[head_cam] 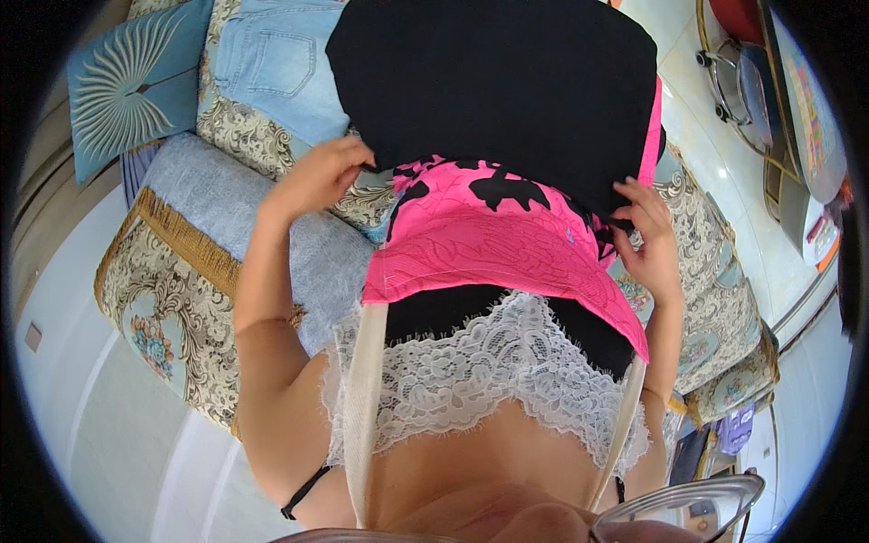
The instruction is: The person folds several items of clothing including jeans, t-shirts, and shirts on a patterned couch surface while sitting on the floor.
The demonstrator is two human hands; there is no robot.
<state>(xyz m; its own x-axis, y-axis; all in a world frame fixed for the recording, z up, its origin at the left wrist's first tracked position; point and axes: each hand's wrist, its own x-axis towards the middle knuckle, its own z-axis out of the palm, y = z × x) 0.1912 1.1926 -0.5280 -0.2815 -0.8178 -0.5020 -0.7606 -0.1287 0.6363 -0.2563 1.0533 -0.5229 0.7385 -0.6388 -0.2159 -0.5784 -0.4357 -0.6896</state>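
Note:
A large black cloth garment [495, 88] is spread out in front of me, its near edge running between my two hands. My left hand [645, 231] pinches that edge at its right corner. At the opposite corner my right hand [336, 170] grips the edge between thumb and fingers. Below the cloth lies the pink apron with black patches [495, 244] that I wear, its pale straps going up over a white lace top [475, 366]. Light blue jeans [285, 68] lie just left of the black garment, partly covered by it.
A patterned sofa [183, 319] with gold fringe and a grey-blue cover [204, 183] spreads below the work. A blue cushion [136, 88] with a white fan design rests at the upper left. To the right stand a metal-framed chair with casters [733, 88] and a table [808, 115].

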